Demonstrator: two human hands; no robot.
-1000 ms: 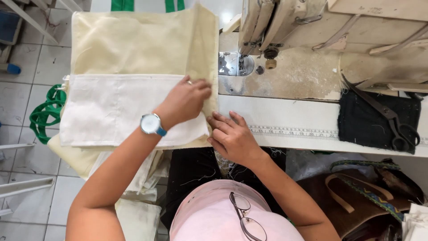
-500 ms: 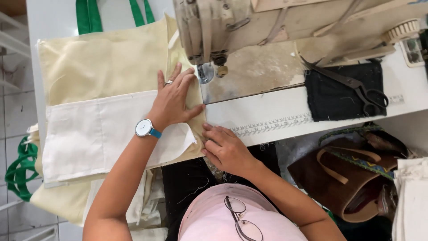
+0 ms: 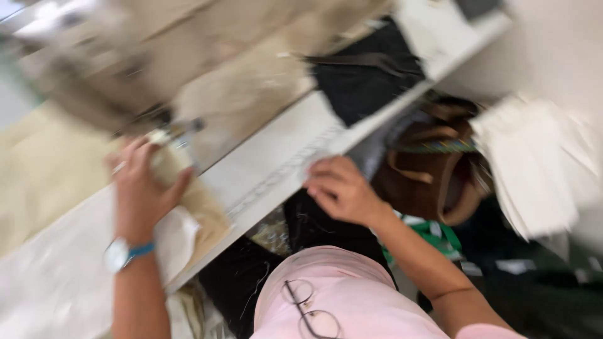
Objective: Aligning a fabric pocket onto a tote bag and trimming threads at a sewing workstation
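The view is blurred and tilted. My left hand (image 3: 141, 188), with a watch on a blue strap at the wrist, presses flat on the cream fabric bag (image 3: 44, 169) with its white panel (image 3: 75, 263), close under the needle area of the sewing machine (image 3: 157, 63). My right hand (image 3: 342, 191) rests with fingers curled at the front edge of the white sewing table (image 3: 270, 169), apart from the fabric; I cannot see anything in it.
A black cloth (image 3: 367, 78) with scissors on it lies at the table's far right. A brown leather bag (image 3: 433, 169) and a stack of white fabric (image 3: 540, 163) sit beside the table. Eyeglasses (image 3: 311, 311) hang on my pink shirt.
The camera swung to the right and tilted, blurring the view. My right hand moved off the bag's edge to the right along the table front. My left hand stayed on the fabric by the needle.
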